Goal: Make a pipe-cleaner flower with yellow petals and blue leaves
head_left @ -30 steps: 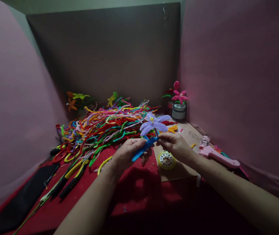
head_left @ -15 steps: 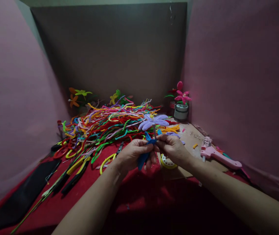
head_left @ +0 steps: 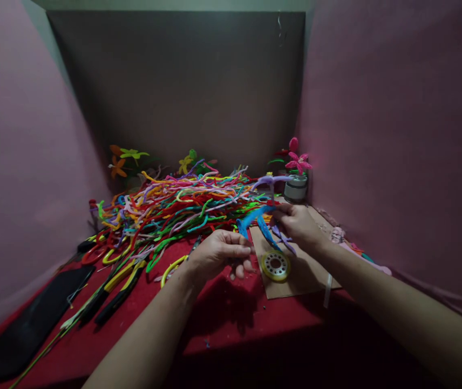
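Observation:
Purple petals fan out on top of a flower (head_left: pixel 272 179), whose stem is pinched in my right hand (head_left: pixel 299 224). Blue fuzzy strips (head_left: pixel 251 217) spread from the stem just under the fingers, one hanging toward a yellow tape roll (head_left: pixel 275 265). Lower and to the left is my left hand (head_left: pixel 223 253), its thumb and forefinger together and the other fingers curled. The end of a blue strip comes close behind its fingertips; whether they hold anything is hidden.
Many coloured pipe cleaners (head_left: pixel 186 205) are heaped at the back. Yellow-black pliers (head_left: pixel 120 289) and a black flat object (head_left: pixel 32 324) lie left. Cardboard (head_left: pixel 304 281) is under the tape roll. A pink glue gun (head_left: pixel 366 259) lies right, partly behind my arm.
My right hand has moved up and away from my left hand, taking the flower with it. The blue strips have spread apart, and the tape roll is now uncovered.

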